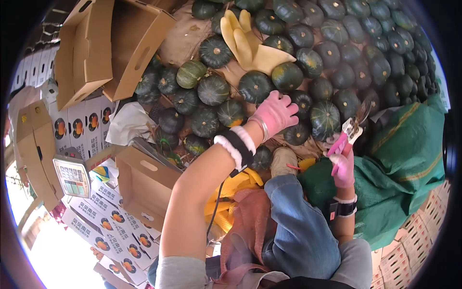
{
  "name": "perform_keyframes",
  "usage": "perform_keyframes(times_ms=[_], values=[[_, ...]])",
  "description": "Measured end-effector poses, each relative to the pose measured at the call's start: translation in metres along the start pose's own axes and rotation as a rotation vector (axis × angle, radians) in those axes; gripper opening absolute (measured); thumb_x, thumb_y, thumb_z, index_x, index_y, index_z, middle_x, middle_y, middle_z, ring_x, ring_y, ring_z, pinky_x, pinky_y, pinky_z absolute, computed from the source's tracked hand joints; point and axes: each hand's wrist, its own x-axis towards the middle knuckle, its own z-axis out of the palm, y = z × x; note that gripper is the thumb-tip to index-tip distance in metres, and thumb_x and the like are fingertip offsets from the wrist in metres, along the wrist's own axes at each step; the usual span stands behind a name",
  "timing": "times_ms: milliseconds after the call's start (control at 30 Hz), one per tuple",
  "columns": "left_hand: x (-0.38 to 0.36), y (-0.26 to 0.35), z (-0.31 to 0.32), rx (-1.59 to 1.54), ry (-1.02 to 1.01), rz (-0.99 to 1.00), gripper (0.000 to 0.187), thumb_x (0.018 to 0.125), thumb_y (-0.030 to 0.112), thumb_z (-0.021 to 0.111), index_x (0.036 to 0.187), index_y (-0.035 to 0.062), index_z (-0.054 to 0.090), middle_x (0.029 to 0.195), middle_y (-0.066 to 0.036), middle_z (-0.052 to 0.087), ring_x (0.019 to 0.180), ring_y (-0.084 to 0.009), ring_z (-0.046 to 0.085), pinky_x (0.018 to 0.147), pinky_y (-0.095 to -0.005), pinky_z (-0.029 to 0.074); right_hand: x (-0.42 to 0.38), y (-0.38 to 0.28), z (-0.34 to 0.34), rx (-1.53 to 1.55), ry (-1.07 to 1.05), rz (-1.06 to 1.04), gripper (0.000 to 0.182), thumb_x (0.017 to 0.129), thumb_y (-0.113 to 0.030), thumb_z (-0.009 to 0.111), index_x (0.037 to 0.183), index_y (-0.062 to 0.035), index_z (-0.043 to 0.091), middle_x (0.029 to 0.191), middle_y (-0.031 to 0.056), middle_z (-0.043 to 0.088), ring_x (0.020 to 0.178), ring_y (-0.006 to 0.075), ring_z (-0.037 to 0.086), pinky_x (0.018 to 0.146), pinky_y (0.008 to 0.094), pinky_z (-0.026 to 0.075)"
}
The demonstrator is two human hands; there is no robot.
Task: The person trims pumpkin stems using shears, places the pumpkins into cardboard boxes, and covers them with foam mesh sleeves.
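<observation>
My left hand (275,114), in a pink glove, reaches over the heap of dark green pumpkins (325,120). Its fingers are apart and bent, close to a pumpkin (297,134) beneath them, and nothing shows in its grip. Lower right, my right hand (342,168), also in a pink glove, is closed around pruning shears (352,129) with pink handles. Their metal blades point up and away from me, beside the pumpkins. A yellow rubber glove (245,45) lies on the pumpkins at the top.
Open cardboard boxes (86,58) stand at the upper left, with another open box (144,185) lower down. A scale display (72,177) is at the left beside printed cartons (108,216). Green sheeting (404,159) lies at the right. Yellow bags (222,214) lie by my leg.
</observation>
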Motion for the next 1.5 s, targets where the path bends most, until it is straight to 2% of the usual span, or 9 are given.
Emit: perform_keyframes(times_ms=[233,400,567,800,833,933,1033,1133,1500], values=[[-0.01,-0.008,0.002,-0.426,-0.058,-0.181,0.057,0.055,0.012,0.074,0.108,0.0057,0.054,0.104,-0.011,0.056,0.097,-0.0257,0.057,0.087,-0.0328,0.045,-0.007,-0.012,0.019,-0.188,-0.137,-0.114,0.083,0.06,-0.024,0.079,0.128,0.0,0.038,0.108,0.0039,0.046,0.098,0.0144,0.044,0.088,0.0286,0.037],[-0.074,0.037,-0.019,-1.54,0.555,-0.692,0.082,0.06,0.02,0.081,0.128,-0.0008,0.041,0.117,-0.013,0.053,0.108,-0.0239,0.054,0.096,-0.0347,0.041,-0.015,-0.01,0.021,-0.365,-0.155,-0.307,0.083,0.056,-0.03,0.082,0.121,-0.0001,0.04,0.107,0.0057,0.047,0.099,0.0158,0.045,0.089,0.0294,0.037],[-0.112,0.076,0.007,-2.98,1.134,-0.304,0.094,0.07,0.077,0.051,0.132,0.0073,0.041,0.131,-0.018,0.045,0.119,-0.0402,0.044,0.097,-0.0566,0.037,-0.021,-0.023,0.036,-0.639,-0.261,-0.48,0.079,0.051,-0.021,0.078,0.118,0.0006,0.042,0.105,0.0118,0.05,0.094,0.0241,0.051,0.085,0.0339,0.042],[-0.11,0.078,0.011,-3.032,1.151,-0.435,0.087,0.071,0.078,0.04,0.136,0.02,0.04,0.137,-0.012,0.041,0.123,-0.0382,0.041,0.094,-0.0682,0.033,-0.027,-0.028,0.052,-1.014,-0.238,-0.755,0.078,0.048,-0.022,0.075,0.118,-0.0006,0.046,0.105,0.0133,0.051,0.097,0.0329,0.048,0.09,0.0422,0.035],[-0.111,0.079,0.014,-3.11,1.189,-0.104,0.082,0.074,0.074,0.041,0.135,0.0184,0.041,0.137,-0.012,0.041,0.124,-0.0365,0.04,0.098,-0.0629,0.033,-0.026,-0.029,0.053,-1.037,-0.235,-0.773,0.078,0.049,-0.022,0.075,0.118,-0.0007,0.046,0.104,0.013,0.051,0.097,0.0325,0.048,0.09,0.042,0.035],[-0.107,0.081,0.007,-2.88,1.242,-0.768,0.09,0.073,0.077,0.039,0.139,0.0171,0.034,0.139,-0.013,0.039,0.122,-0.0355,0.041,0.091,-0.0589,0.04,-0.02,-0.036,0.062,-1.102,-0.24,-0.841,0.076,0.05,-0.023,0.074,0.117,-0.0015,0.047,0.102,0.0114,0.051,0.095,0.0312,0.049,0.088,0.0416,0.035],[-0.111,0.079,0.01,-3.101,1.261,-0.519,0.088,0.074,0.077,0.036,0.139,0.0169,0.035,0.138,-0.012,0.039,0.123,-0.0358,0.041,0.09,-0.0582,0.041,-0.013,-0.043,0.07,-1.162,-0.275,-0.869,0.071,0.051,-0.024,0.073,0.115,-0.0039,0.048,0.101,0.0096,0.052,0.095,0.0303,0.049,0.086,0.0418,0.036],[-0.12,0.076,0.017,-2.83,1.013,-0.461,0.088,0.075,0.076,0.035,0.14,0.0159,0.032,0.139,-0.013,0.037,0.124,-0.0373,0.04,0.089,-0.0593,0.042,-0.005,-0.048,0.074,-1.183,-0.326,-0.876,0.068,0.053,-0.024,0.073,0.114,-0.0056,0.049,0.101,0.008,0.052,0.094,0.029,0.05,0.085,0.0416,0.037],[-0.133,0.068,0.015,-2.738,0.894,-0.309,0.089,0.077,0.073,0.04,0.141,0.0125,0.029,0.139,-0.015,0.035,0.122,-0.038,0.041,0.085,-0.0583,0.046,0.01,-0.072,0.079,-1.449,-0.471,-0.852,0.066,0.06,-0.03,0.077,0.115,-0.0056,0.05,0.096,0.0064,0.053,0.09,0.0271,0.051,0.076,0.0402,0.04]])
